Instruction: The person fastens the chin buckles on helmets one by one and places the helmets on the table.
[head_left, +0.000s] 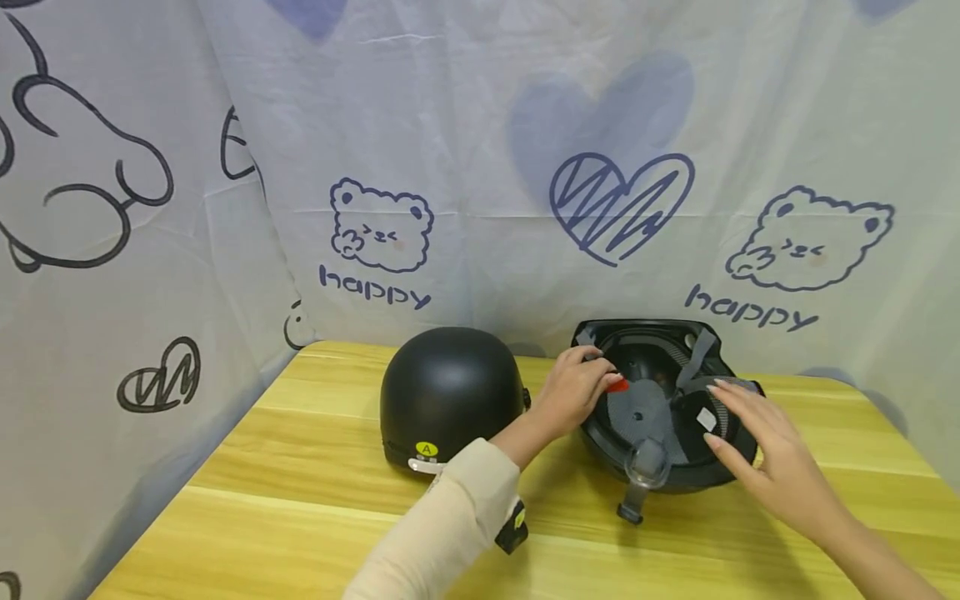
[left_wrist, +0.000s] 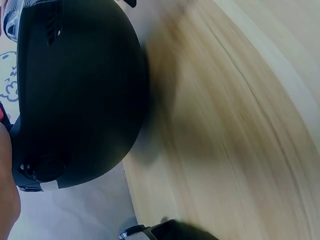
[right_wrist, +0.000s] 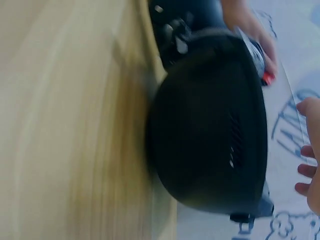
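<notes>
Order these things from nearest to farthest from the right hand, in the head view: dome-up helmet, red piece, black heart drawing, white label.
1. White label: inside the upturned helmet.
2. Red piece: at the left hand.
3. Dome-up helmet: left of the upturned one.
4. Black heart drawing: far left.

— Lettering on the dome-up black helmet (head_left: 450,383)?
— Capital "A", on its yellow sticker (head_left: 426,449).
— Backdrop cloth (head_left: 480,108)?
— Reads "happy" twice: beneath the left bear drawing (head_left: 381,225) and the right bear drawing (head_left: 810,239).
</notes>
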